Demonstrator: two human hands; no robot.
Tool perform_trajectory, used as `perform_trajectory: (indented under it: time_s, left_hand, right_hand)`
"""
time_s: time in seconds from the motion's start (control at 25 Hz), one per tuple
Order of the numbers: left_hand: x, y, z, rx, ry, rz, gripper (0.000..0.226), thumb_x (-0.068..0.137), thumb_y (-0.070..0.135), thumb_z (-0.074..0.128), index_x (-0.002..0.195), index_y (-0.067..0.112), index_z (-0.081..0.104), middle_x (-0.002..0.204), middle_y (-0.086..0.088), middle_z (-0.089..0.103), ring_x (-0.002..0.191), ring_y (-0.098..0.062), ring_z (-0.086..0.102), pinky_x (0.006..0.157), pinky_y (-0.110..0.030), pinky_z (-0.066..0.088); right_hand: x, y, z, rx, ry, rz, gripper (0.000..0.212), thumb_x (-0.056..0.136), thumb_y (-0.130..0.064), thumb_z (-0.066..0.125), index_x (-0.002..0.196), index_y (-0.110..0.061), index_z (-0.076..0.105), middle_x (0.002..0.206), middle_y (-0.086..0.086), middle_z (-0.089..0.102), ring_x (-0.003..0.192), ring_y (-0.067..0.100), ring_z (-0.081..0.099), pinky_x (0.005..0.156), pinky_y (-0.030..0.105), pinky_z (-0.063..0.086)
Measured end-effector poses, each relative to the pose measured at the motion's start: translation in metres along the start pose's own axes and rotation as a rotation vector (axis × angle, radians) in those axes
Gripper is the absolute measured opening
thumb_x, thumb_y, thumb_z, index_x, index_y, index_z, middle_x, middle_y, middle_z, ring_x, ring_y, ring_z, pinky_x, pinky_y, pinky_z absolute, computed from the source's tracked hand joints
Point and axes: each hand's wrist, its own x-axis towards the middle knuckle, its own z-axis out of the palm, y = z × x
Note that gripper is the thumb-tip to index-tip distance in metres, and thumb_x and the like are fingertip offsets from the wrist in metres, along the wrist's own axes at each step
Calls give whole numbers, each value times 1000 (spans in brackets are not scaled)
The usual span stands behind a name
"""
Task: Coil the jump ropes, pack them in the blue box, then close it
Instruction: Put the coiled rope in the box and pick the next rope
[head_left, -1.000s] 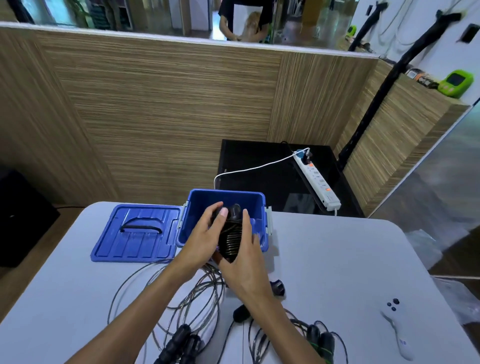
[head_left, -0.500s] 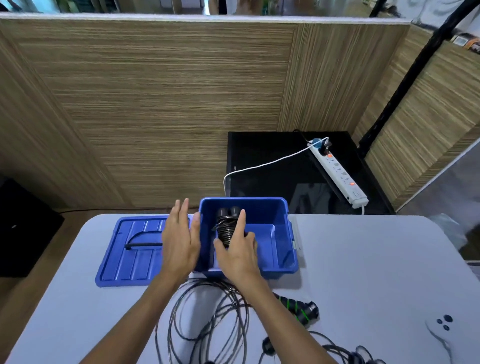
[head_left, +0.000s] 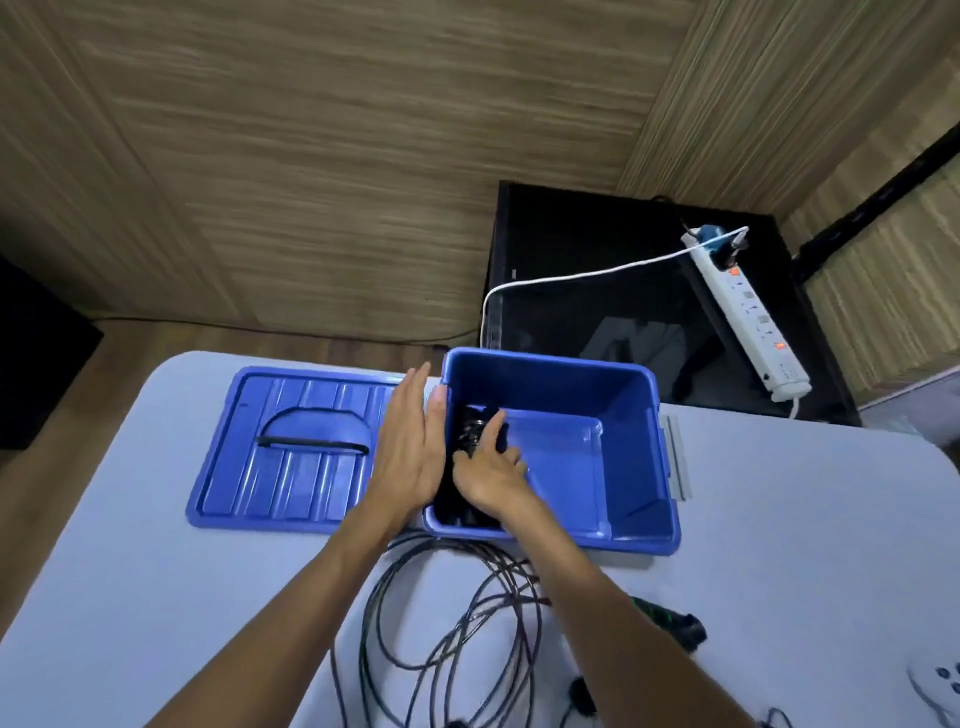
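The open blue box (head_left: 628, 395) stands at the table's far edge. Its lid (head_left: 291, 452) lies flat to the left. A coiled black jump rope (head_left: 470, 431) lies inside the box against its left wall. My right hand (head_left: 491, 475) is in the box and rests on the coil, fingers loosely bent over it. My left hand (head_left: 408, 447) lies flat with straight fingers against the outside of the box's left wall. Loose black rope (head_left: 457, 634) sprawls on the table in front of the box. A black and green handle (head_left: 670, 621) lies to the right.
A white controller (head_left: 940, 691) sits at the table's right front edge. Behind the table stands a black cabinet (head_left: 597, 312) with a white power strip (head_left: 748, 317) and cable. Wood-patterned walls close off the back.
My right hand has lowered the coiled rope deeper into the box's left side. My left hand has let go and now lies flat beside the box. The camera has tilted downward.
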Motion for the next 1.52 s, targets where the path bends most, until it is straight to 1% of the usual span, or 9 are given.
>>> perform_trajectory:
  time_s: [0.16, 0.32, 0.48, 0.68, 0.88, 1.08, 1.2, 1.32, 1.52]
  left_hand:
    - [1, 0, 1, -44, 10, 36, 56, 102, 47, 24, 146, 16, 38, 151, 1, 40, 140, -11, 33, 118, -36, 23]
    - [-1, 4, -1, -7, 11, 60, 46, 104, 42, 27, 138, 19, 46, 141, 5, 49, 128, -5, 41, 108, -24, 28]
    - [-3, 7, -3, 99, 19, 57, 45, 103, 44, 26, 133, 19, 48, 134, 5, 53, 122, -10, 46, 102, -28, 34]
    - [-6, 9, -12, 233, 8, 83, 57, 99, 56, 21, 138, 20, 44, 140, 2, 51, 128, -17, 45, 108, -43, 37]
    - [-54, 22, -26, 303, 8, 286, 52, 100, 49, 25, 138, 20, 45, 140, 0, 49, 129, -17, 43, 109, -37, 33]
    - [-121, 21, -29, 594, -19, 541, 51, 100, 42, 35, 140, 12, 46, 148, -8, 40, 136, -26, 37, 110, -40, 29]
    - [-154, 20, -38, 834, -132, 751, 50, 99, 40, 38, 138, 11, 49, 148, -13, 41, 137, -32, 38, 104, -45, 34]
    - [-175, 9, -52, 1022, -327, 919, 48, 96, 35, 45, 139, 15, 44, 147, -13, 43, 134, -35, 41, 103, -45, 35]
    - [-193, -8, -42, 1231, -771, 1219, 99, 57, -5, 73, 146, 15, 36, 150, -18, 39, 138, -36, 38, 105, -49, 43]
  right_hand:
    - [2, 3, -3, -67, 15, -33, 96, 97, -11, 52, 155, -19, -23, 162, 19, -5, 148, 41, 12, 117, 48, 17]
    - [7, 2, -2, -68, 120, -41, 95, 94, -6, 60, 157, -18, -10, 156, 17, 11, 135, 42, 37, 105, 48, 35]
    - [12, 7, -10, -73, 103, -92, 107, 90, -14, 70, 157, -22, -12, 156, 23, 13, 135, 42, 37, 105, 49, 36]
    - [-2, 26, -27, -115, 41, -158, 131, 77, -50, 80, 151, -39, -27, 161, 21, 11, 143, 42, 27, 112, 57, 32]
    - [-56, 61, -46, 132, 261, -409, 99, 86, -55, 69, 159, -33, 4, 153, 11, 29, 140, 30, 35, 111, 49, 35]
    - [-124, 124, -20, 302, 519, -630, 62, 95, -43, 64, 149, -27, 40, 138, -2, 41, 129, 12, 42, 102, 19, 33]
    - [-149, 162, -1, 360, 523, -627, 58, 95, -42, 63, 147, -27, 42, 138, -3, 40, 128, 10, 41, 99, 14, 32]
    - [-161, 192, 28, 394, 401, -511, 64, 93, -49, 62, 149, -30, 36, 142, 0, 37, 130, 13, 41, 106, 25, 35]
    - [-188, 224, 105, 410, 210, -210, 68, 85, -58, 66, 136, -27, 34, 132, 3, 42, 117, 22, 53, 98, 40, 46]
